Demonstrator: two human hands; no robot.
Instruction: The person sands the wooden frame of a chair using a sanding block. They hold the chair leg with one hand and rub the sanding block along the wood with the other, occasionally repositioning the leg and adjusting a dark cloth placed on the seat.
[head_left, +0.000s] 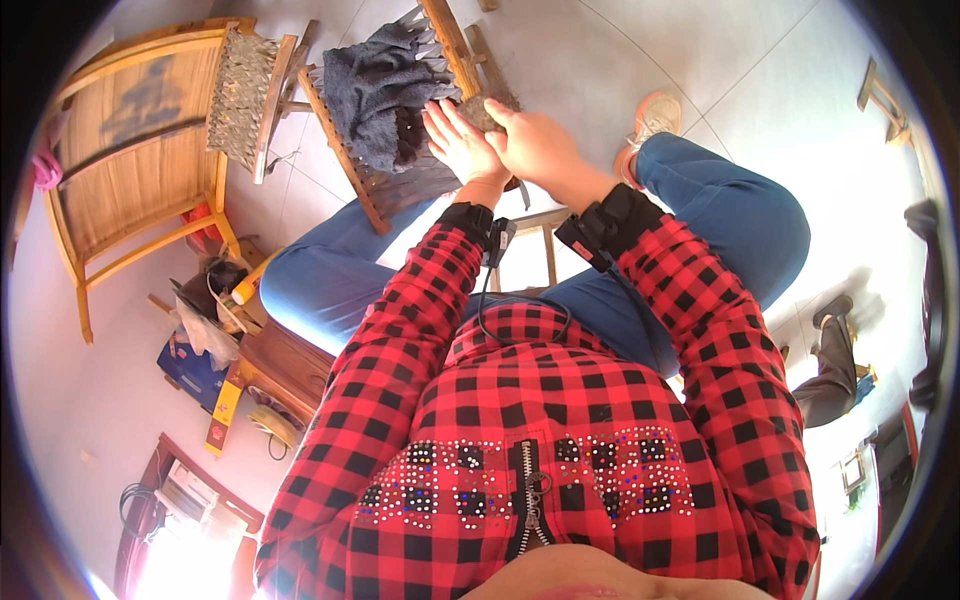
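Note:
My left hand (466, 154) has its fingers stretched out and slightly apart, its edge against my right hand. The right hand (544, 154) is partly curled, its thumb and fingers against a brown fibrous clump (486, 112); the side of it facing away is hidden. The clump is beside my left fingertips, over the rail of a wooden frame (454, 45) strung with strips. A dark grey cloth (375, 94) lies crumpled across this frame, left of my hands. The frame stands between my knees.
A wooden chair (142, 135) with a woven part is at the left. Below it are a brown wooden cabinet (289, 360) and a blue box (196, 371). A small wooden stool (885, 101) stands far right. Another person's leg (832, 360) shows at the right.

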